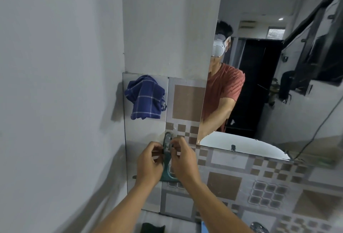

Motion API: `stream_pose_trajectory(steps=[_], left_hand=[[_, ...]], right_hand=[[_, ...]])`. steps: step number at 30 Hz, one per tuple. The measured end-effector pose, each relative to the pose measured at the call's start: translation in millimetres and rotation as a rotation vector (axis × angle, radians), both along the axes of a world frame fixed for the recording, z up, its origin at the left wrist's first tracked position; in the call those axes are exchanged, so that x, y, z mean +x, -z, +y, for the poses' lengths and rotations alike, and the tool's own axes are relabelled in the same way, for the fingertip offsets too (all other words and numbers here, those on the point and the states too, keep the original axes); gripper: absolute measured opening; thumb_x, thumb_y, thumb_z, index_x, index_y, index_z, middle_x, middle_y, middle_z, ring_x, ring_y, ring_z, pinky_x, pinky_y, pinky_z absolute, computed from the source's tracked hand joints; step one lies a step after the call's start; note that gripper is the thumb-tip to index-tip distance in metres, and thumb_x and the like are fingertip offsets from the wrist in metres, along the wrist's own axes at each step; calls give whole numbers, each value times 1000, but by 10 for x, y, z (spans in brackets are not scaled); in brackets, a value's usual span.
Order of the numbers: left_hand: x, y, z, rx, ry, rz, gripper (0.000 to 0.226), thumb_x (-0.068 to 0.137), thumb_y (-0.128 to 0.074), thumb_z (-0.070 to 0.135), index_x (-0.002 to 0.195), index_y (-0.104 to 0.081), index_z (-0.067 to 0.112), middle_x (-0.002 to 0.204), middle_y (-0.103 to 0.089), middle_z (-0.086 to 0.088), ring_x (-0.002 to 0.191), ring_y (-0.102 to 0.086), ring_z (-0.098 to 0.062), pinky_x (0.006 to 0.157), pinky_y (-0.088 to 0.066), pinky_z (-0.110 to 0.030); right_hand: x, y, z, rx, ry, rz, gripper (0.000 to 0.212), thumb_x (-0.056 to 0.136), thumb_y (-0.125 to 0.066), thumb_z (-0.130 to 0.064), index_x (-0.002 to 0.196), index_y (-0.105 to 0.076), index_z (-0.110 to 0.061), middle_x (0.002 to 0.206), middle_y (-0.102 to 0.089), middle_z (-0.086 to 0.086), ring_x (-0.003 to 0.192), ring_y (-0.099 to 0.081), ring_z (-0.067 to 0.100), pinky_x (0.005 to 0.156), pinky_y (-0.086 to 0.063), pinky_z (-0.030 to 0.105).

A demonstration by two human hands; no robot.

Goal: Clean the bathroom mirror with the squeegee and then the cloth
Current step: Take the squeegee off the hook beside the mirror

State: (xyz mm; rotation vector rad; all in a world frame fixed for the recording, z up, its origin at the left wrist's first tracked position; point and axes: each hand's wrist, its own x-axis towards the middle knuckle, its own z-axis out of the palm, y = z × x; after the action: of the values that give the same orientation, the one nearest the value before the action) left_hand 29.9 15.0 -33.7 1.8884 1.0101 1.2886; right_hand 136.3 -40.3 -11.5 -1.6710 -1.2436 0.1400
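Seen from the head camera, looking forward and down at a tiled bathroom wall, a person's two bare arms reach up from the bottom of the frame. Both hands meet at a green squeegee (166,160) that hangs upright against the patterned tiles, handle at the top and blade end at the bottom. The left hand (148,164) sits just left of the handle with fingers curled toward it; its grip looks closed, though whether it actually has hold of the handle cannot be told. The right hand (182,160) pinches the upper part of the handle between thumb and fingertips, grip closed on it. Above and to the left, a dark blue checked cloth (145,100) hangs bunched on the wall tiles, well apart from the hands. To the right, a large mirror (259,28) is fixed to the wall, its lower left corner near the squeegee's top; it reflects a person in a red T-shirt wearing a head-mounted device. A plain grey wall (55,84) fills the left side.
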Motion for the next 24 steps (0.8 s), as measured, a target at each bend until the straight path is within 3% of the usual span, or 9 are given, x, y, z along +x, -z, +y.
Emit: stream_pose_trajectory(steps=[3,11,15,19,22,24], left_hand=[[-49,-130,-61,35,26,-45,36,83,-69,-7,95,-61,26,95,-68,14,92,-65,-1,78,-56,-17],[-125,-560,-396,125,79,-151,23,88,-71,3,102,-65,21,99,-71,10,95,-67,-6,84,-56,-17],[-81,-731,-624,161,92,-177,24,87,-75,12,105,-64,23,104,-73,8,96,-70,-10,86,-59,-25],[-26,-824,-892,175,163,-146,31,85,-77,24,110,-60,27,107,-69,11,97,-69,-10,82,-61,-27],[-9,-901,-1066,249,173,-28,36,87,-69,42,116,-61,23,108,-68,9,94,-67,-6,80,-62,-28],[13,-985,-1174,333,167,42,37,92,-64,43,120,-62,20,107,-69,7,91,-68,-7,77,-63,-29]], right_hand=[[-27,-154,-70,21,-29,-7,24,100,-58,-7,103,-54,-31,100,-60,-16,90,-58,-4,72,-46,4],[-111,-605,-424,139,-65,85,21,98,-63,-8,100,-57,-29,98,-63,-14,91,-63,4,73,-53,14],[-116,-830,-707,217,-41,149,18,98,-62,-10,101,-59,-28,95,-63,-17,86,-62,-2,67,-51,8],[-50,-1036,-1023,357,7,234,22,95,-65,-5,100,-63,-26,94,-68,-9,87,-66,5,76,-59,25],[34,-1184,-1270,424,30,244,23,93,-66,-3,100,-63,-25,95,-69,-7,87,-69,11,78,-61,29],[93,-1256,-1432,455,59,268,22,94,-66,-5,98,-61,-26,95,-69,-8,87,-69,11,77,-62,31]])
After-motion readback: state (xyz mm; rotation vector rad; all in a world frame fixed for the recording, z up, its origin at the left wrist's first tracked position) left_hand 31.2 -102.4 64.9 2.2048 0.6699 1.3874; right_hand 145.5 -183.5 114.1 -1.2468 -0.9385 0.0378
